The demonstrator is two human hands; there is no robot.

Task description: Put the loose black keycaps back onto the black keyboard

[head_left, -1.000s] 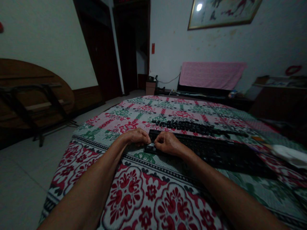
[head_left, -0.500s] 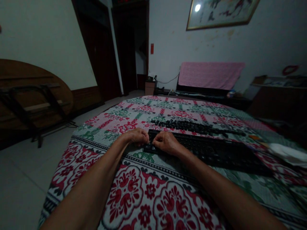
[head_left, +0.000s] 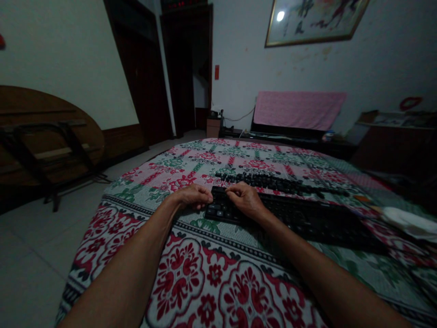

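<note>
- Head cam, the only view here: the black keyboard [head_left: 317,218] lies on the patterned cloth [head_left: 205,246], long axis running left to right, with the right end slanting in closer to the person.
- Left hand [head_left: 196,197] is at the keyboard's left end, so pretty much the whole board stretches off to the right of those fingers. They're curled with barely any gap at the tips; can't tell if there's anything in them, or if they're actually touching the edge.
- Right hand [head_left: 246,199] is the one over the board, reaching across the left part, tips up near the far edge. Thumb and finger look nearly pinched together, but too dark to say if something small is in there.
- Just beyond the far edge there's a rough row of small black pieces [head_left: 282,184], look like loose keycaps to me. Right hand's nearer to those.
- White thing [head_left: 406,221] sits off past the right end.
</note>
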